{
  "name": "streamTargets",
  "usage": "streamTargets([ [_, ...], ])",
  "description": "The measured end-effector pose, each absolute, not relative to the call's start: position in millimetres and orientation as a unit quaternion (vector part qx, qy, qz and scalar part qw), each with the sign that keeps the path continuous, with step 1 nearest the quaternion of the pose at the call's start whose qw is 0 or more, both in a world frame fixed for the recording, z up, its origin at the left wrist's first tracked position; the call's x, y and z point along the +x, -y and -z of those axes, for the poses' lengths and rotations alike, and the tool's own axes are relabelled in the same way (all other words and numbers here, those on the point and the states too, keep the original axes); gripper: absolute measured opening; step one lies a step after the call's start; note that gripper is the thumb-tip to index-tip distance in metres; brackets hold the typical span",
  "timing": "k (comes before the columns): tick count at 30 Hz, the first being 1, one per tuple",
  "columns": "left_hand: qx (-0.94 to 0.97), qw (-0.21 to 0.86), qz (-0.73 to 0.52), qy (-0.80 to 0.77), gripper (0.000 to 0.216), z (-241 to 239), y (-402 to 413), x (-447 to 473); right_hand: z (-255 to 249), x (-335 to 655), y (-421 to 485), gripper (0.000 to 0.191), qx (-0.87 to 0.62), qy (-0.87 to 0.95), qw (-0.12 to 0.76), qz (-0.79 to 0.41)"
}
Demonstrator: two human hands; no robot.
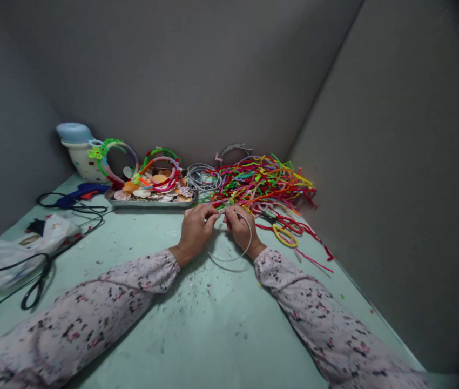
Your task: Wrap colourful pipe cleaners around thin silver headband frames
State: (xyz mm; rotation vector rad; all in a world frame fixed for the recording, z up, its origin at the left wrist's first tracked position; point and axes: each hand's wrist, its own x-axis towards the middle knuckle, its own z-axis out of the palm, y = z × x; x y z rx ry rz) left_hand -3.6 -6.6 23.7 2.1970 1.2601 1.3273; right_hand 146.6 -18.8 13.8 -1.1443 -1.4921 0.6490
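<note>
My left hand (195, 229) and my right hand (241, 226) meet at the middle of the pale green table (197, 324), fingers pinched together. Both grip a thin grey metal headband (235, 254) whose arc curves down toward my right wrist. Just behind my hands lies a big heap of coloured pipe cleaners (262, 186). A yellow loop (285, 236) lies to the right of my right hand.
A metal tray (148, 201) with shells and decorated headbands (160, 170) sits at the back. Bare grey hoops (201, 177) lie beside it. A blue glue gun (81, 193), black cables, scissors (37, 283) and a plastic bag (22, 243) are at left. Grey walls enclose the table.
</note>
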Motion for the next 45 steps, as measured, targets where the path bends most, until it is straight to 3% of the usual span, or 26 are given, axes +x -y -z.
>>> streamTargets([
  [12, 0.751, 0.118, -0.47, -0.449, 0.009, -24.4, 6.0, -3.2, -14.0, 145.9, 17.1, 0.034, -0.499, 0.629, 0.545, -0.239],
  [25, 0.749, 0.146, -0.464, -0.449, 0.009, -21.9, 5.3, -3.5, -14.2, 145.4, 18.3, 0.032, -0.475, 0.617, 0.561, -0.282],
  [45, 0.759, 0.189, -0.437, -0.445, 0.008, -19.5, 3.7, -2.0, -12.7, 147.0, 15.3, 0.03, -0.492, 0.628, 0.548, -0.249],
])
